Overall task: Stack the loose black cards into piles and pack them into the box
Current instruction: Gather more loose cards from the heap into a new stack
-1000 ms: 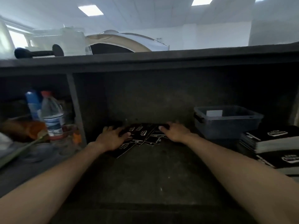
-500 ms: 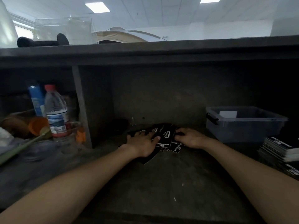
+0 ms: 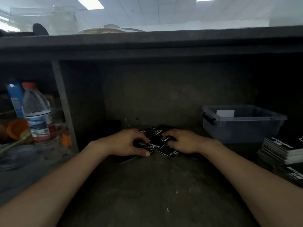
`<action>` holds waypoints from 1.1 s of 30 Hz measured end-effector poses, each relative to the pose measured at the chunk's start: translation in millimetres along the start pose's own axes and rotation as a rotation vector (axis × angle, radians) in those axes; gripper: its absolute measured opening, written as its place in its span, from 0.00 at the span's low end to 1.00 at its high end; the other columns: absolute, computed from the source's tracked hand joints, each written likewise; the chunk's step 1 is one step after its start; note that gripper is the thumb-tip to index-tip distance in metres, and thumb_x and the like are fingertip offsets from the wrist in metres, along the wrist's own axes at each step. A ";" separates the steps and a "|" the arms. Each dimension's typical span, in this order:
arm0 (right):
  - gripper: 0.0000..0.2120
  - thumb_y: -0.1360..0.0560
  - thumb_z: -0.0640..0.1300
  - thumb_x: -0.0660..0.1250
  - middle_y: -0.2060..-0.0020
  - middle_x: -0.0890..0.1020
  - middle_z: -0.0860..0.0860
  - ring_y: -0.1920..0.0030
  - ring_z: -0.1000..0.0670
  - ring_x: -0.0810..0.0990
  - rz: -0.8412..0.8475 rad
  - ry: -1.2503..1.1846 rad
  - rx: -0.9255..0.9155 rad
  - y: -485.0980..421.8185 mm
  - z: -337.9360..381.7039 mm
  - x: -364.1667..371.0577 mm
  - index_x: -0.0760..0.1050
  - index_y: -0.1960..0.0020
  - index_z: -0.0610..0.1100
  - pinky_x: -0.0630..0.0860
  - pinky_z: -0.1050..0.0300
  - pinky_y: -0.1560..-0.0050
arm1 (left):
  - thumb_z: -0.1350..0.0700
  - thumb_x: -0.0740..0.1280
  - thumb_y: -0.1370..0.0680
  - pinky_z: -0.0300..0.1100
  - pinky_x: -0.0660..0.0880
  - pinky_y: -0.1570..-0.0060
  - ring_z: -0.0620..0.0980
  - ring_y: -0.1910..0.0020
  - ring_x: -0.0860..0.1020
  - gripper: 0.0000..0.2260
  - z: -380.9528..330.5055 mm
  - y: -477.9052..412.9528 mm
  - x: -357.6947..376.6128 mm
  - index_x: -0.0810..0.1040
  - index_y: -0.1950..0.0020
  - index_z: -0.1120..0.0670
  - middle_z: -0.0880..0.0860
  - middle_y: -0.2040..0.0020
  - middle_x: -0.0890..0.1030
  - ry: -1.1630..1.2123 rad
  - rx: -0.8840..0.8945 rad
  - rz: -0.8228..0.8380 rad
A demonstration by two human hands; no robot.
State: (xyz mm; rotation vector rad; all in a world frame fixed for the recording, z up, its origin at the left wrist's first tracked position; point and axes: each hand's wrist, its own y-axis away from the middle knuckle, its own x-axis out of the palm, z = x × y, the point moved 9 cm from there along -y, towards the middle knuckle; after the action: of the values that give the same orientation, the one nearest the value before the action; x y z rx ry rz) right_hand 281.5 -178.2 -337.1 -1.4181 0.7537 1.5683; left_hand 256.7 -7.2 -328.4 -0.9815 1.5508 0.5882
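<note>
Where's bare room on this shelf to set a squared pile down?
Bare shelf lies on the near side of the cards, between the forearms, plus a narrower strip between the right hand and the box. Crowded: the piles at the right edge, and the bottles beyond the divider.

We see our two forearms bare from the near edge up to the wrists. Our left hand and right hand are bare too; the left thumb shows a short, pale nail.
</note>
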 end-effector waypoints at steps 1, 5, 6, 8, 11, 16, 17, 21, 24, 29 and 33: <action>0.22 0.23 0.55 0.64 0.30 0.72 0.50 0.31 0.48 0.69 -0.004 0.022 0.007 1.9 -1.2 -5.4 0.70 0.30 0.54 0.67 0.52 0.31 | 0.39 0.74 0.25 0.40 0.73 0.34 0.41 0.38 0.76 0.22 2.3 -0.5 0.0 0.80 0.34 0.44 0.45 0.37 0.78 -0.010 0.012 -0.002; 0.20 0.31 0.62 0.72 0.47 0.78 0.53 0.46 0.51 0.76 0.004 0.041 0.024 19.1 1.0 -22.9 0.78 0.44 0.53 0.75 0.55 0.45 | 0.45 0.73 0.22 0.39 0.70 0.31 0.42 0.34 0.74 0.20 12.5 -1.6 -1.6 0.78 0.31 0.43 0.45 0.33 0.76 0.006 -0.002 -0.008; 0.18 0.32 0.61 0.74 0.51 0.78 0.54 0.49 0.53 0.76 0.003 -0.008 0.026 22.4 3.3 -24.3 0.79 0.48 0.52 0.75 0.58 0.49 | 0.47 0.74 0.23 0.38 0.70 0.32 0.41 0.34 0.73 0.20 12.5 -1.8 -3.5 0.78 0.31 0.43 0.44 0.34 0.76 0.024 -0.008 -0.018; 0.13 0.33 0.57 0.77 0.59 0.79 0.57 0.55 0.56 0.76 -0.012 -0.094 0.022 26.8 7.5 -26.9 0.79 0.54 0.52 0.72 0.61 0.58 | 0.50 0.76 0.24 0.37 0.72 0.35 0.40 0.37 0.75 0.22 12.0 -1.7 -10.4 0.78 0.31 0.44 0.44 0.37 0.78 0.093 -0.026 -0.061; 0.17 0.38 0.52 0.81 0.55 0.79 0.57 0.51 0.55 0.77 -0.044 -0.126 0.035 33.7 8.6 -38.5 0.80 0.54 0.52 0.75 0.60 0.54 | 0.53 0.74 0.23 0.39 0.76 0.38 0.34 0.47 0.79 0.14 10.6 1.5 -29.7 0.81 0.38 0.45 0.40 0.46 0.81 0.260 -0.021 -0.217; 0.12 0.38 0.42 0.82 0.60 0.85 0.47 0.61 0.56 0.81 -0.081 -0.434 -0.032 37.9 19.9 -48.3 0.82 0.58 0.46 0.76 0.58 0.55 | 0.39 0.75 0.31 0.35 0.77 0.45 0.36 0.46 0.82 0.24 -16.9 5.0 -21.6 0.82 0.37 0.46 0.42 0.44 0.84 0.352 0.012 -0.130; 0.11 0.37 0.40 0.81 0.60 0.85 0.45 0.61 0.55 0.81 -0.033 -0.529 -0.068 39.7 27.1 -45.2 0.82 0.57 0.43 0.76 0.59 0.55 | 0.42 0.77 0.31 0.34 0.77 0.48 0.37 0.47 0.82 0.23 -23.2 5.9 -19.4 0.82 0.38 0.47 0.43 0.46 0.85 0.356 0.027 -0.105; 0.12 0.31 0.43 0.77 0.57 0.86 0.45 0.55 0.51 0.84 0.033 -0.754 -0.046 35.6 28.5 -32.6 0.81 0.50 0.40 0.79 0.58 0.50 | 0.61 0.80 0.29 0.32 0.77 0.59 0.40 0.61 0.81 0.09 -30.3 10.3 -23.7 0.84 0.51 0.54 0.50 0.58 0.86 0.420 0.084 -0.036; 0.08 0.27 0.47 0.74 0.55 0.86 0.49 0.51 0.52 0.84 -0.243 -0.678 0.004 23.3 10.4 -36.1 0.82 0.50 0.44 0.78 0.50 0.41 | 0.64 0.79 0.29 0.33 0.76 0.62 0.42 0.63 0.81 0.09 -23.9 19.6 -23.6 0.84 0.55 0.53 0.48 0.62 0.85 0.428 0.048 0.103; 0.20 0.32 0.48 0.78 0.47 0.83 0.54 0.47 0.56 0.80 -0.144 -0.312 -0.016 12.1 16.8 -18.7 0.80 0.41 0.49 0.75 0.61 0.43 | 0.63 0.78 0.27 0.42 0.79 0.54 0.45 0.58 0.82 0.08 -21.2 27.0 -13.6 0.85 0.51 0.52 0.48 0.58 0.86 0.391 0.008 0.229; 0.17 0.34 0.39 0.79 0.56 0.84 0.52 0.56 0.55 0.81 -0.164 -0.418 0.065 17.6 -1.1 -33.2 0.82 0.46 0.48 0.76 0.62 0.52 | 0.61 0.76 0.25 0.43 0.80 0.52 0.45 0.55 0.83 0.07 -23.1 27.3 -9.7 0.84 0.51 0.51 0.48 0.55 0.86 0.407 -0.003 0.219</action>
State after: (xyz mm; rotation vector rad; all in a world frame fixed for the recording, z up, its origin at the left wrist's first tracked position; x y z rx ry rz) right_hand 265.5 -193.6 -306.7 -1.0266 0.4230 1.6219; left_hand 221.2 -9.0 -317.9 -0.9816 2.0375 0.5649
